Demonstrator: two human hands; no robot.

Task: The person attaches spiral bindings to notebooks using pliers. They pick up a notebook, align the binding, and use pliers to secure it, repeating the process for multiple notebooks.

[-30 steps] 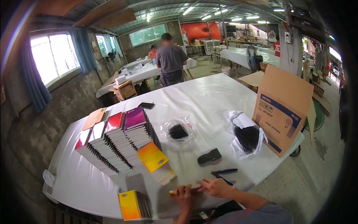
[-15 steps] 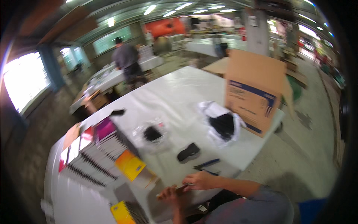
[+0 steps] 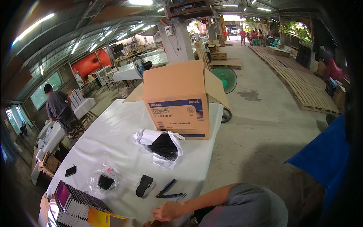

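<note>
My right hand (image 3: pixel 167 211) is at the table's near edge, fingers curled closed; what they grip is hidden. Only a sliver of my left hand (image 3: pixel 148 224) shows at the lower rim, beside the right, its fingers cut off. Beyond my right hand lie blue-handled pliers (image 3: pixel 166 189), partly spread, with a short wire coil (image 3: pixel 182 197) against them. A black rounded object (image 3: pixel 144 185) sits left of the pliers. Spiral-bound notebooks (image 3: pixel 72 202) stand stacked at the near left, beside a yellow-covered notebook (image 3: pixel 99 217).
A cardboard box (image 3: pixel 177 113) stands open at the table's far right. Before it, black coils (image 3: pixel 165 146) lie in white wrapping. A clear plastic bag (image 3: pixel 99 185) holds something black. A phone (image 3: pixel 70 171) lies further left. A person (image 3: pixel 60 108) stands at another table; wooden pallets (image 3: pixel 291 77) line the right.
My view has swung right, so the table and hands appear lower and further left. My left hand, plainly visible before, is now mostly out of the picture.
</note>
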